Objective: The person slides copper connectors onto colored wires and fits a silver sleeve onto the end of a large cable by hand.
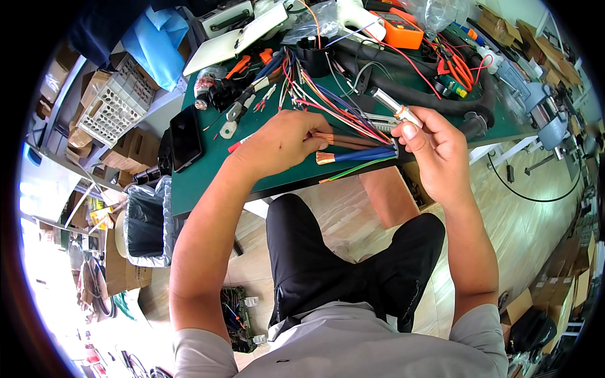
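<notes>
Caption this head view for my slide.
Left hand on brown cables, right hand holding a shiny cylindrical part at a green workbench.

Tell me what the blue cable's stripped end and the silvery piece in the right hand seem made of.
The blue cable's stripped end: probably bare copper, with a reddish metallic sheen. The silvery piece in the right hand: likely polished metal, given its bright highlights, though plating can't be told.

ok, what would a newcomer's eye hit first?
Likely the bright orange meter toward the back of the green table. Then the coloured wires mid-table: the left hand pinches brown cables, the right hand holds a silvery tubular piece. A bare-ended blue cable lies just nearer the person.
</notes>
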`<control>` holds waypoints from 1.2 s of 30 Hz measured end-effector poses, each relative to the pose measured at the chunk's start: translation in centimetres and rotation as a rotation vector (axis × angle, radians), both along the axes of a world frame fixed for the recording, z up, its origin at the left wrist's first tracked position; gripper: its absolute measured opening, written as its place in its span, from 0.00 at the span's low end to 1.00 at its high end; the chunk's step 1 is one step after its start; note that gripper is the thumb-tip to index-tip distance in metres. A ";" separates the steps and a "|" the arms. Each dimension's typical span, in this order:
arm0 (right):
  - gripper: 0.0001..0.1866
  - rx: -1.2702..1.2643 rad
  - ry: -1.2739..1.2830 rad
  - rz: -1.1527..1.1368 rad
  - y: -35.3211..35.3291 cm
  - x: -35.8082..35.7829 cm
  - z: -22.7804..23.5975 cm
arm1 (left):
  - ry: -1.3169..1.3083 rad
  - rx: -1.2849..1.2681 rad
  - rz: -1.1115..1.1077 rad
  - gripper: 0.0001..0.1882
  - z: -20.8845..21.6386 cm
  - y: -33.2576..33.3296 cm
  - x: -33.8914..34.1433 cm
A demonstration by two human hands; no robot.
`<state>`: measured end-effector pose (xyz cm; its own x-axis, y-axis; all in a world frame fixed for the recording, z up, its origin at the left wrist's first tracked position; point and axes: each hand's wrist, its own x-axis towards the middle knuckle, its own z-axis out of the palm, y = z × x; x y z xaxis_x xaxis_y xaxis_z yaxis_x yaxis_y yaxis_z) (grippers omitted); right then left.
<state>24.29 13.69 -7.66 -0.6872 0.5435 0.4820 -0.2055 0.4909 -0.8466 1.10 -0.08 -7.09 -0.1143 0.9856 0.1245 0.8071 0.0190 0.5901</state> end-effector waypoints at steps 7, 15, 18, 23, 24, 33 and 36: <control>0.16 -0.010 0.000 -0.001 0.1 -0.1 -0.2 | 0.025 0.009 0.051 0.10 0.0 -1.0 -1.1; 0.16 -0.013 0.035 0.024 -0.8 -0.7 -0.4 | 0.056 0.248 0.155 0.08 2.8 -4.0 -0.5; 0.16 0.010 0.056 0.030 -1.2 -1.2 -0.8 | 0.172 0.275 0.045 0.09 1.1 -4.4 1.2; 0.16 0.012 0.041 0.013 -1.6 -1.1 -0.9 | 0.203 0.236 0.016 0.13 -1.2 -3.9 2.7; 0.16 -0.001 0.047 0.009 -1.7 -1.1 -1.1 | 0.209 0.269 0.013 0.14 -1.8 -3.7 2.7; 0.16 0.007 0.063 0.013 -1.7 -0.7 -1.6 | 0.406 0.277 0.107 0.08 -2.6 -3.6 2.8; 0.16 0.011 0.062 0.005 -1.6 -0.7 -1.8 | 0.478 0.266 0.120 0.07 -2.9 -3.6 2.8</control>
